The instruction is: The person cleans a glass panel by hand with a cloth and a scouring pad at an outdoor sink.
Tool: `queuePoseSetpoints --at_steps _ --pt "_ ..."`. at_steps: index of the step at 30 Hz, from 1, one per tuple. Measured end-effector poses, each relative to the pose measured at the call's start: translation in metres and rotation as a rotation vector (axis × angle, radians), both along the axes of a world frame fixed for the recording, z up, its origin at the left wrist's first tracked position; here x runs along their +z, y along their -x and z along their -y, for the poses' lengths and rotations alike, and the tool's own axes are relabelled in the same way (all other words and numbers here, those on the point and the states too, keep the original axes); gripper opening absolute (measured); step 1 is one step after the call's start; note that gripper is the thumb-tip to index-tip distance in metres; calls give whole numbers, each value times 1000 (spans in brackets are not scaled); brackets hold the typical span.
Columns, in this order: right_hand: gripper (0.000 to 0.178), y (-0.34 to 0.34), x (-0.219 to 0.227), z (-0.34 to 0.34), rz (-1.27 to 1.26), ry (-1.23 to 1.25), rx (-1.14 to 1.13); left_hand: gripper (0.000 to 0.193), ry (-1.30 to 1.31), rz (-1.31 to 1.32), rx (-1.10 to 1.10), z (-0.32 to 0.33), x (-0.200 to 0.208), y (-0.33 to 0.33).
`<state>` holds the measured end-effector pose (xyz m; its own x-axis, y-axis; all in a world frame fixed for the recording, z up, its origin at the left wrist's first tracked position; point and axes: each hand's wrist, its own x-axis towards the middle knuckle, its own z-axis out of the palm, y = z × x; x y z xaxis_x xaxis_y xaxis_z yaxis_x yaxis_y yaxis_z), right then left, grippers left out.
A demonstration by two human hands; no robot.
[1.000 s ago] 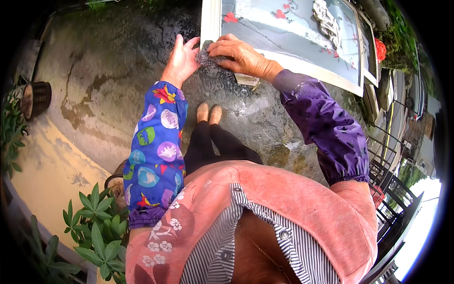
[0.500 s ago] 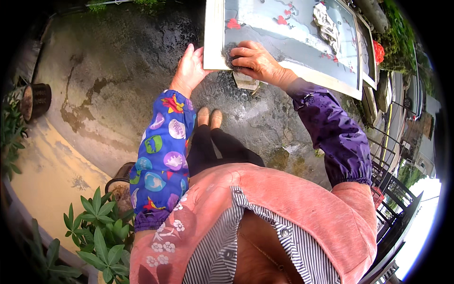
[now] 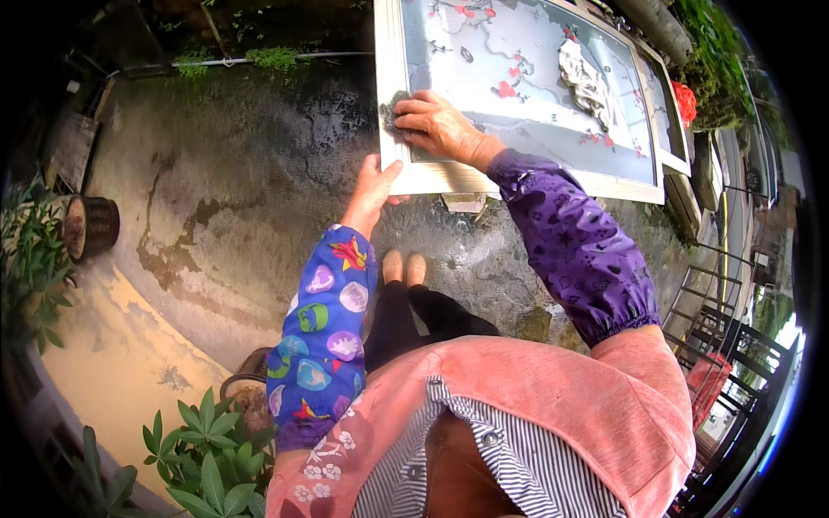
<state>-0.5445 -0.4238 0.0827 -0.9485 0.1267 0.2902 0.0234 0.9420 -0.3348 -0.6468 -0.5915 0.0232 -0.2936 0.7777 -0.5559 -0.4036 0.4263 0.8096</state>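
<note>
A glass window panel [image 3: 484, 138] with a pale frame [image 3: 553, 182] lies flat at the upper middle, its glass patterned with red blossoms. At the frame's near left corner, my left hand [image 3: 371, 195] grips the edge, thumb on top and fingers partly hidden below. My right hand [image 3: 439, 129] presses a dark grey scouring pad [image 3: 395, 116] onto the frame's left strip, fingers curled over it. A bunched white cloth [image 3: 587, 85] rests on the glass farther right.
Another framed panel [image 3: 665, 104] lies just beyond on the right, near a red object [image 3: 684, 104]. A block [image 3: 465, 202] shows under the panel's near edge. Potted plants [image 3: 90, 227] stand at left, and leafy stems [image 3: 207, 449] at lower left. The concrete floor [image 3: 250, 173] looks wet.
My right hand has moved the scouring pad from the near left corner up along the frame's left strip. My left hand still holds the corner. The whole view has shifted.
</note>
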Motion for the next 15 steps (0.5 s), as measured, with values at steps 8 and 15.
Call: queuePoseSetpoints --at_steps 8,15 --pt "19 43 1 -75 3 -201 -194 38 113 -157 30 -9 22 -22" --pt "22 56 -10 -59 1 -143 -83 38 118 -160 33 0 20 -4"
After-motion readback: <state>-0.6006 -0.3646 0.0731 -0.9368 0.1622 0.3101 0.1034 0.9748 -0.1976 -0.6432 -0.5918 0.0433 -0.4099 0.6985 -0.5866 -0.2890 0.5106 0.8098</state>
